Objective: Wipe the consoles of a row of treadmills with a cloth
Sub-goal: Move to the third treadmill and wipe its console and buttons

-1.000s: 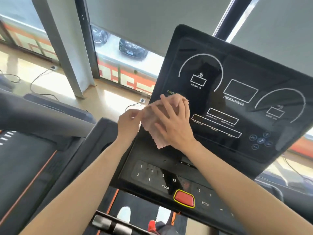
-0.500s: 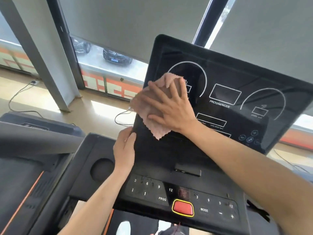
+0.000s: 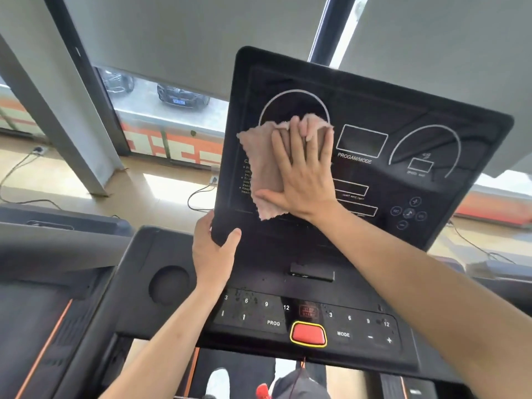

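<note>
We note a crumpled, dusty-pink fleecy cloth [image 3: 263,165] with a ragged edge, spread flat against the left part of a glossy black treadmill console panel [image 3: 426,105]. The panel stands tilted back, upright above a lower black keypad strip [image 3: 357,326] with white numerals, PROG and MODE labels and a red, yellow-rimmed stop button [image 3: 308,334]. The cloth covers the lower half of the left white dial arc [image 3: 293,95] and part of the small white text column at the panel's left edge; its bottom corner hangs near the panel's lower margin. We read PROGAM/MODE under the centre window, just right of the cloth
</note>
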A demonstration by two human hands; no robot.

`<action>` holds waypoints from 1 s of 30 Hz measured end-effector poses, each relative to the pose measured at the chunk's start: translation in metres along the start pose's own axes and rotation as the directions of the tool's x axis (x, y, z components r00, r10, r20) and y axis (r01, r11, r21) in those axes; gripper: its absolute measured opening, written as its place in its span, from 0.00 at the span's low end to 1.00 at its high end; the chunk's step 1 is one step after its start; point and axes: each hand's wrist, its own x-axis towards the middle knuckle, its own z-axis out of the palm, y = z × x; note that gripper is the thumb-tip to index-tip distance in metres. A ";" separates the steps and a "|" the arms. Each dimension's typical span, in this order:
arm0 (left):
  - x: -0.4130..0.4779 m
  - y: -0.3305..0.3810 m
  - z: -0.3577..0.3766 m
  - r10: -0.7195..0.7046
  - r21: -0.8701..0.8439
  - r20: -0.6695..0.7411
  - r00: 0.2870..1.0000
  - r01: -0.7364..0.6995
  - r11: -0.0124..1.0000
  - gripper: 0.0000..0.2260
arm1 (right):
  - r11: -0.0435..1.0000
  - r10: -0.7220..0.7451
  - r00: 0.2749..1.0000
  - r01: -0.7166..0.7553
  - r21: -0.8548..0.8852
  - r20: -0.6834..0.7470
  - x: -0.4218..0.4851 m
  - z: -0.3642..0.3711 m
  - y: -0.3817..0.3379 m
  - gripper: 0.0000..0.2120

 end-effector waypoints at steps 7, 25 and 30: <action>-0.003 -0.005 0.003 0.036 0.079 -0.002 0.999 -0.036 0.996 0.31 | 0.992 -0.113 0.994 0.114 -0.048 0.008 -0.078 0.039 -0.006 0.48; -0.011 -0.003 0.037 0.084 0.278 -0.101 0.991 -0.053 0.959 0.53 | 0.870 0.493 0.867 -0.493 0.021 -0.070 -0.005 -0.019 0.087 0.49; -0.009 -0.007 0.037 0.097 0.296 -0.114 0.989 -0.060 0.953 0.53 | 0.867 0.497 0.868 -0.497 0.041 -0.005 -0.073 0.025 0.048 0.51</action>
